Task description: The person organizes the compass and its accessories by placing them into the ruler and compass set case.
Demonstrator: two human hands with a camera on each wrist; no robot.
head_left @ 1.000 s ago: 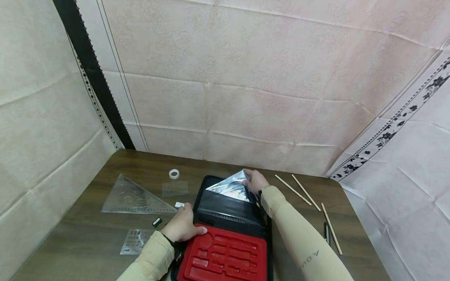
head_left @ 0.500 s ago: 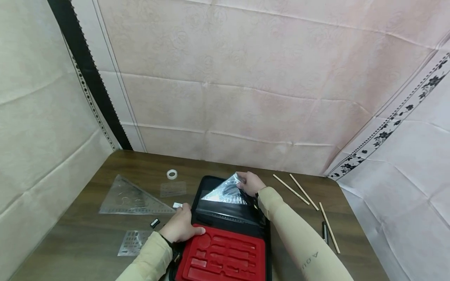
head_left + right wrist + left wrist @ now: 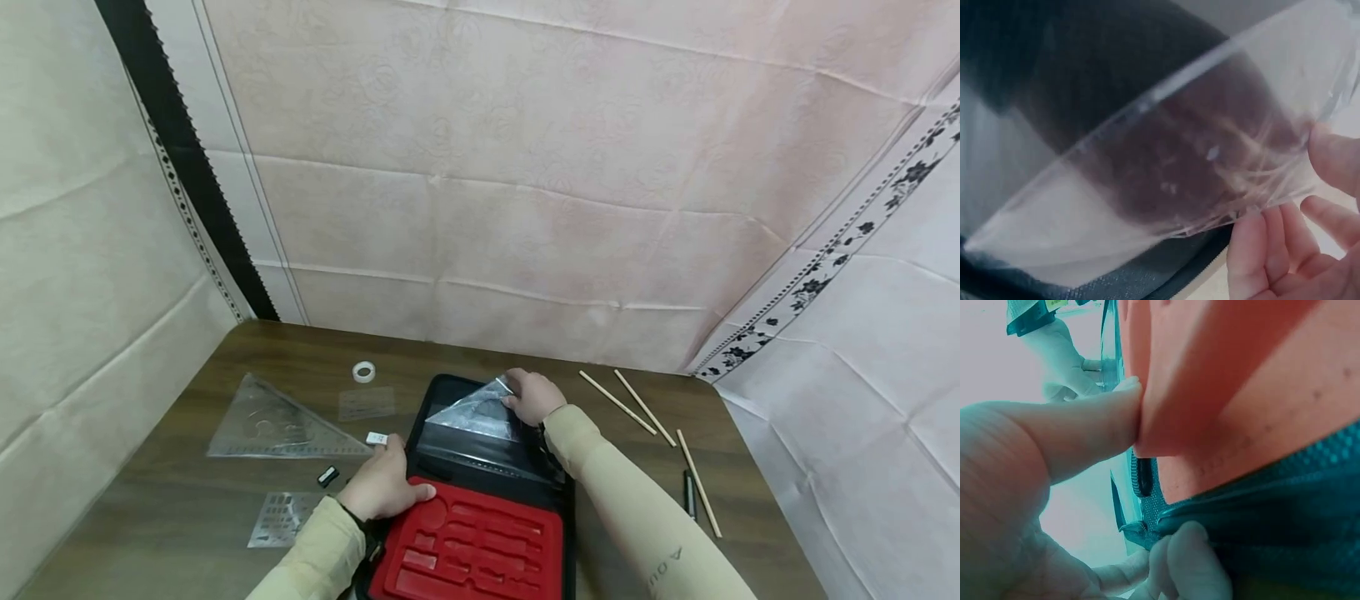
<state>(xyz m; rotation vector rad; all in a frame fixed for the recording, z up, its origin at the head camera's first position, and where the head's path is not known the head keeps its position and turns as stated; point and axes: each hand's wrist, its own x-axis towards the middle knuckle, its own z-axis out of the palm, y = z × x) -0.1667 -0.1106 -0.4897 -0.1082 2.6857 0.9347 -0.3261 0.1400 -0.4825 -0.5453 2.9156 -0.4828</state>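
Note:
A black zip case lies open, its dark lid pocket [image 3: 480,457] at the back and a red moulded tray [image 3: 480,527] with shaped hollows in front. My left hand [image 3: 386,483] grips the case's left edge; the left wrist view has the thumb on the red tray [image 3: 1222,381] and fingertips against the black fabric [image 3: 1260,512] below. Between thumb and fingers, my right hand [image 3: 534,395] pinches the upper corner of a clear set square [image 3: 474,413] in a shiny plastic sleeve. Its lower part is down in the lid pocket. Creased film [image 3: 1247,162] shows beside the right fingers.
Left of the case lie a large clear set square [image 3: 273,425], a stencil sheet [image 3: 283,518], a small black-and-white item [image 3: 327,476], a white eraser [image 3: 377,438], a clear strip [image 3: 366,403] and a tape roll [image 3: 363,372]. Wooden sticks [image 3: 699,483] and a black pen-like item [image 3: 689,495] lie right.
My right hand has moved slightly left and down with the wrapped set square, less of which shows above the pocket. The left hand keeps its grip on the case.

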